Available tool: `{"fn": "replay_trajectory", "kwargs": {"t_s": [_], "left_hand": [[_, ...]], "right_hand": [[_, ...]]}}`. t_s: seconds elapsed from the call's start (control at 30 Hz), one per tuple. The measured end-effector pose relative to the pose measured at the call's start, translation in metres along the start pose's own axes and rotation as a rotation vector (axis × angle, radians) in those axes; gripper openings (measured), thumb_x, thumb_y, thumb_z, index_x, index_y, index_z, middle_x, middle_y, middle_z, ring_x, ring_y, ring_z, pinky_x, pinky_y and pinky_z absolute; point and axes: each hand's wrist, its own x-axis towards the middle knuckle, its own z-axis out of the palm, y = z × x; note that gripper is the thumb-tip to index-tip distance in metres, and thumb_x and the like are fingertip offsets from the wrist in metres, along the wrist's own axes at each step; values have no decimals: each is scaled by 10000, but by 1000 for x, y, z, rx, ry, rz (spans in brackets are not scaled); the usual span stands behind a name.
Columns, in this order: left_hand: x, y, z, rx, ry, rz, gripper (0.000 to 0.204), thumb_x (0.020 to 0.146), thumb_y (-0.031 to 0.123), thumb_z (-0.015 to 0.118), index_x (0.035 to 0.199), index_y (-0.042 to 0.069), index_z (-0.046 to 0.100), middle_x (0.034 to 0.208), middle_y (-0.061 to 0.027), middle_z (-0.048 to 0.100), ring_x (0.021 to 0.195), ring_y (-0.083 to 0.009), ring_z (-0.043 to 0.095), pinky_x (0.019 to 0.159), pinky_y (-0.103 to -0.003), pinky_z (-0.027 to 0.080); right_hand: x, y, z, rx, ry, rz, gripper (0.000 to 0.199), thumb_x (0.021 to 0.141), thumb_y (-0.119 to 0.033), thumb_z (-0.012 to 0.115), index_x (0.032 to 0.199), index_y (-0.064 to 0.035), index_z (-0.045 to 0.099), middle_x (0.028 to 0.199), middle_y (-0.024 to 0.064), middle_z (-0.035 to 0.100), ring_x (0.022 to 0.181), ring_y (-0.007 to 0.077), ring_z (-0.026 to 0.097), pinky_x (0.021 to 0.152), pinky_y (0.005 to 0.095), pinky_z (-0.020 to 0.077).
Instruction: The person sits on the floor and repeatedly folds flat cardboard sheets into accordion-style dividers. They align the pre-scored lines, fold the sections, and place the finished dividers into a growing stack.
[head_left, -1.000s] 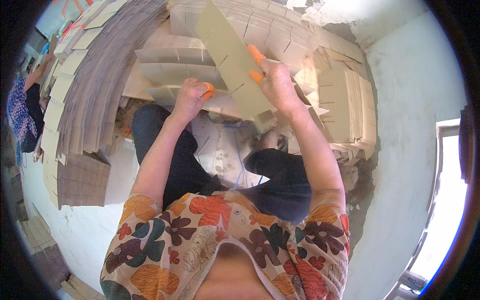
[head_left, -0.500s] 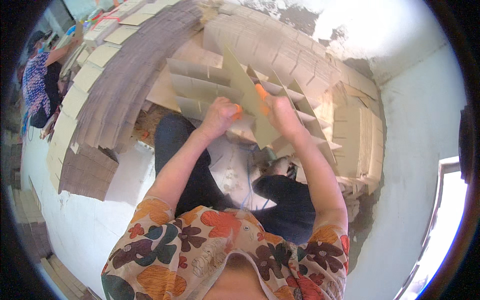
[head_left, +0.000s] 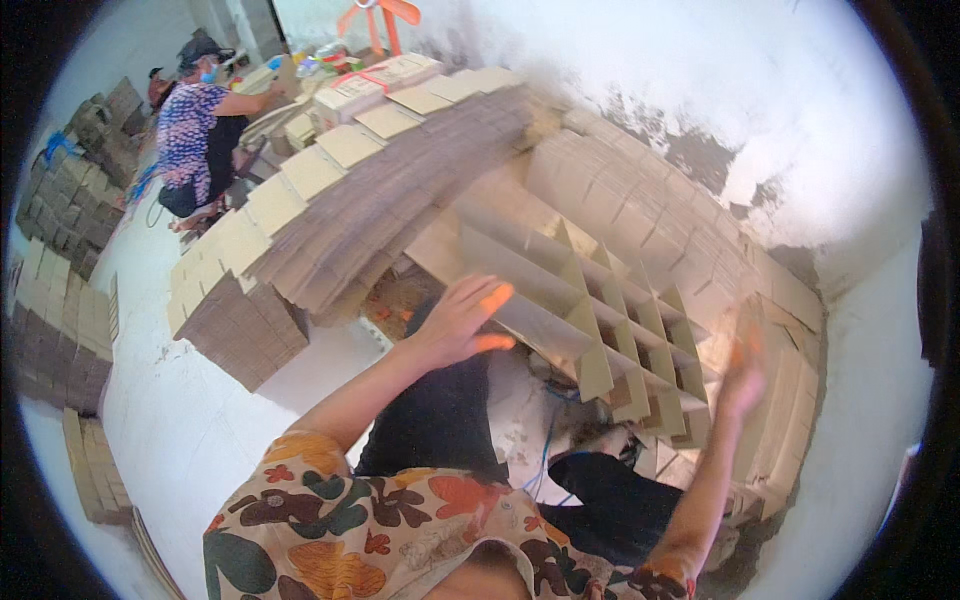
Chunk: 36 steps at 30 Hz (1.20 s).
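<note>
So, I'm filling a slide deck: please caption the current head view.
Left hand and blurred right hand, both wearing orange finger covers, flank an interlocked cardboard grid among stacked slotted boards.

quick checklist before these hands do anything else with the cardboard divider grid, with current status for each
1. Left hand free: ok; it is open beside the grid's left part, gripping nothing.
2. Right hand free: cannot tell; it is blurred, to the right of the grid.
3. Orange finger covers on the left hand: ok; thumb and a finger are covered.
4. Cardboard divider grid standing on edge: ok.
5. Cross strips along the whole grid: not ok; the left part has none.
6. Every slot fully seated: cannot tell; many joints are hidden.
</note>
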Motion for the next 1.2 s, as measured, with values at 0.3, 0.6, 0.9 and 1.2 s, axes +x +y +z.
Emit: {"fn": "replay_trajectory", "kwargs": {"t_s": [0.3,0.6,0.9,1.2], "left_hand": [[-64,-20,-10,105,-209,-122,570,808,425,677,1230,75,518,1264,-122,527,1256,-288,428,1073,-473,288],[-62,-18,-11,112,-189,-87,512,825,388,668,1204,71,533,1214,-114,555,1221,-297,455,1055,-481,307],[-65,-23,-7,96,-154,-75,477,821,330,687,1198,75,543,1241,-98,553,1242,-284,452,1054,-482,310],[-68,-23,-6,95,-152,-84,425,818,308,691,1156,81,567,1226,-91,564,1227,-279,467,1058,-479,307]], "right_hand": [[-88,159,-25,-881,-371,479,1047,697,-395,764,1494,-187,118,1478,156,304,1324,327,350,1006,550,347],[-92,186,-25,-799,-256,422,979,717,-368,757,1483,-193,172,1461,99,357,1299,303,392,982,523,381],[-82,165,-35,-822,-264,571,849,732,-398,743,1431,-194,306,1330,89,474,1175,318,483,877,503,462],[-95,220,-31,-885,-207,400,731,697,-341,775,1311,-109,451,1256,119,521,1130,317,515,813,473,495]]}}
